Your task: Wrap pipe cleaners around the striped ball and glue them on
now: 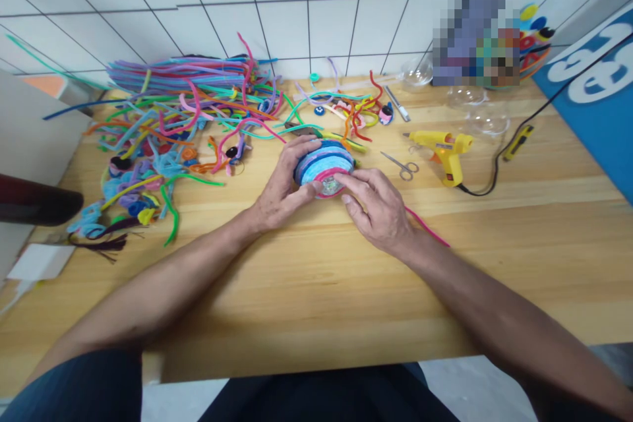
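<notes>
A ball wrapped in rings of blue, lilac and pink pipe cleaner (311, 168) is in my left hand (281, 191), fingers over its far side and thumb on the near face. A small round patch (330, 184), clear or silvery, shows inside the pink ring. My right hand (378, 204) has its index fingertip on that ring, with the thumb bent below. A pink pipe cleaner (428, 227) sticks out past my right wrist; its stretch under the hand is hidden. Right of the ball lie small scissors (403, 167) and a yellow glue gun (448, 151).
Loose pipe cleaners (143, 138) heap on the left, below a long bundle (182, 76). At the back right are clear plastic domes (487, 120), a yellow cutter (518, 143) and the glue gun's black cord (497, 168). A dark red cylinder (39, 200) juts in at left.
</notes>
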Tool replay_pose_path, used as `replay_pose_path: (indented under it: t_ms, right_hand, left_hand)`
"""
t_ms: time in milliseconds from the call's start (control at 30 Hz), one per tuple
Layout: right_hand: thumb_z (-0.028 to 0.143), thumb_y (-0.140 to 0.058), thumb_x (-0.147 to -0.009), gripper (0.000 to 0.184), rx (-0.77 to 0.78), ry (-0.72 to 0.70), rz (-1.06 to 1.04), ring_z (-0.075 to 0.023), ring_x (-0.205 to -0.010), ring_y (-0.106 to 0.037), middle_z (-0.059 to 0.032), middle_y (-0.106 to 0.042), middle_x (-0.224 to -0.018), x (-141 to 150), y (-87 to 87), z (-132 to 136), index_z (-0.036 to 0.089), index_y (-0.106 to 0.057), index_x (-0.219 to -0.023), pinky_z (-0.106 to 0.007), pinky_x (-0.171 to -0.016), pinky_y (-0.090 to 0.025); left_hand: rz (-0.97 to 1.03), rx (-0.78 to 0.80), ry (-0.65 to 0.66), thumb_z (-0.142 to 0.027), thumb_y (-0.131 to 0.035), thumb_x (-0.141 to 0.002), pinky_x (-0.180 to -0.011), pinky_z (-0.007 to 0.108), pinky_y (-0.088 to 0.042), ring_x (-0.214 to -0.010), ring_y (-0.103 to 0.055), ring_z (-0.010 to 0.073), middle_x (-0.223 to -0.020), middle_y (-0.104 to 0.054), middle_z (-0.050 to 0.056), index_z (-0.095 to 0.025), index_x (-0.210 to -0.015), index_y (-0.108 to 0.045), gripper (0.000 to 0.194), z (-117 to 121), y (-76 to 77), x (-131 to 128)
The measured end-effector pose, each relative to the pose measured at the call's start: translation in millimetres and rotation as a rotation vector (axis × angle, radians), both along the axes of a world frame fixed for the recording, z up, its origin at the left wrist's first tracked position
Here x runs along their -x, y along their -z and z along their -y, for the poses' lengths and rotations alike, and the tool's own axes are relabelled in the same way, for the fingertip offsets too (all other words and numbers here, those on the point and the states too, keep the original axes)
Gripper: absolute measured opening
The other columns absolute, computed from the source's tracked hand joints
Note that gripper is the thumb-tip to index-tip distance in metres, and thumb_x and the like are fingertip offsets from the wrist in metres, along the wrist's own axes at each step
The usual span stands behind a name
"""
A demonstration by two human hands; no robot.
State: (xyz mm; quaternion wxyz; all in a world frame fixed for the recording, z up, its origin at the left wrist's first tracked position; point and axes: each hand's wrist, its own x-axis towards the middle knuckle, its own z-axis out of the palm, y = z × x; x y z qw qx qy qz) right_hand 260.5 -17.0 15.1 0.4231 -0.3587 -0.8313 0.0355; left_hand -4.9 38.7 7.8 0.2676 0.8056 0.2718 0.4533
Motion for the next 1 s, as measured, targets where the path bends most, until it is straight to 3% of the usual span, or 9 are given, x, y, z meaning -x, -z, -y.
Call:
replay_pose_path:
  t_ms: [167, 333, 500, 700, 833, 1000]
  right_hand:
    - [0.021, -0.062, -0.114, 0.046, 0.015, 0.020, 0.011, -0.0292, -0.117, -0.075, -0.0120, -0.075, -0.131, 1.5, -0.4, 0.7, 0.030, -0.074, -0.157, -0.050, -0.103, -0.069]
    - [0.018, -0.064, -0.112, 0.052, -0.064, 0.018, 0.007, -0.0297, -0.118, -0.074, -0.0131, -0.074, -0.135, 3.6, 0.8, 1.4, 0.030, -0.070, -0.162, -0.051, -0.104, -0.069]
    - [0.017, -0.066, -0.110, 0.053, -0.063, 0.041, 0.047, -0.0305, -0.120, -0.073, -0.0133, -0.074, -0.135, 3.5, -0.2, 2.4, 0.031, -0.073, -0.161, -0.052, -0.103, -0.068]
    - [0.015, -0.067, -0.110, 0.052, -0.155, 0.085, 0.089, -0.0296, -0.120, -0.075, -0.0128, -0.077, -0.135, 7.5, -5.3, 5.5, 0.029, -0.071, -0.160, -0.049, -0.100, -0.068]
    - [0.016, -0.068, -0.112, 0.049, -0.206, 0.080, 0.098, -0.0299, -0.120, -0.076, -0.0143, -0.079, -0.134, 9.0, -7.1, 6.7, 0.023, -0.070, -0.160, -0.049, -0.101, -0.067]
    - [0.018, -0.068, -0.112, 0.050, -0.195, 0.082, 0.125, -0.0308, -0.123, -0.076, -0.0134, -0.080, -0.136, 8.5, -5.8, 7.1, 0.026, -0.069, -0.161, -0.050, -0.103, -0.066]
  left_hand:
    - [-0.022, -0.012, -0.013, -0.063, -0.075, -0.110, -0.140, 0.072, -0.047, -0.169, -0.052, 0.0407, -0.174, -0.059, 0.017, -0.036, -0.169, -0.051, 0.069, 0.3, 0.6, -1.0]
    - [-0.016, -0.029, -0.019, -0.065, -0.072, -0.112, -0.140, 0.068, -0.048, -0.169, -0.052, 0.0387, -0.171, -0.059, 0.017, -0.033, -0.168, -0.050, 0.068, -0.4, 2.7, -3.4]
    - [0.028, -0.048, -0.024, -0.068, -0.075, -0.110, -0.139, 0.068, -0.048, -0.166, -0.056, 0.0411, -0.170, -0.061, 0.018, -0.031, -0.166, -0.053, 0.071, -1.6, 4.5, -5.8]
    - [0.020, -0.065, -0.031, -0.060, -0.075, -0.112, -0.139, 0.065, -0.050, -0.166, -0.056, 0.0377, -0.168, -0.062, 0.017, -0.032, -0.167, -0.054, 0.065, 0.9, 1.6, -6.8]
    - [0.007, -0.076, -0.047, -0.059, -0.075, -0.113, -0.137, 0.067, -0.052, -0.165, -0.056, 0.0386, -0.169, -0.061, 0.017, -0.032, -0.166, -0.055, 0.063, 2.1, -0.1, -6.2]
    - [-0.009, -0.092, -0.035, -0.059, -0.075, -0.112, -0.137, 0.068, -0.052, -0.165, -0.056, 0.0391, -0.168, -0.062, 0.017, -0.034, -0.167, -0.052, 0.065, 2.4, 1.1, -7.3]
